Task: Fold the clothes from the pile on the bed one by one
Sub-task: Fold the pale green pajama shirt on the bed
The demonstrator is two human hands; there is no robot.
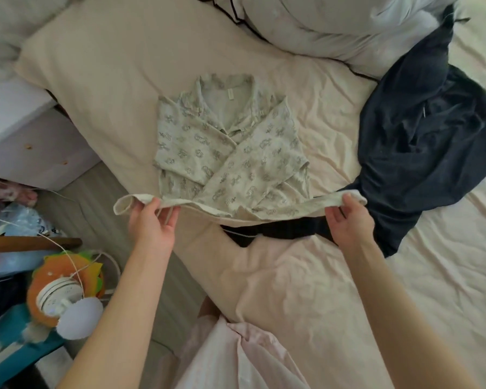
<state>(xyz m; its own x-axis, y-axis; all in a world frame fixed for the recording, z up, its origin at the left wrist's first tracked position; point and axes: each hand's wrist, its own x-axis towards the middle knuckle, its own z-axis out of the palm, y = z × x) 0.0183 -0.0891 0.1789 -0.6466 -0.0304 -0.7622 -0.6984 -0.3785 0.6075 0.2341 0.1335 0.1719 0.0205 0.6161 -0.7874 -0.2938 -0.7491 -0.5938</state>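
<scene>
A pale patterned shirt [230,153] lies flat on the bed [124,66], collar away from me, with both sleeves crossed over its front. Its lower hem is lifted off the sheet. My left hand [152,223] pinches the hem's left corner and my right hand [347,220] pinches the right corner, stretching the edge between them. A dark navy garment [429,153] lies heaped to the right of the shirt, and part of a black piece [278,234] shows under the raised hem.
A white duvet and pillow [334,21] are bunched at the far right. A white bedside cabinet [26,136] stands left of the bed. Below it on the floor sit a teal stool [14,341], an orange plush toy [68,287] and loose cables.
</scene>
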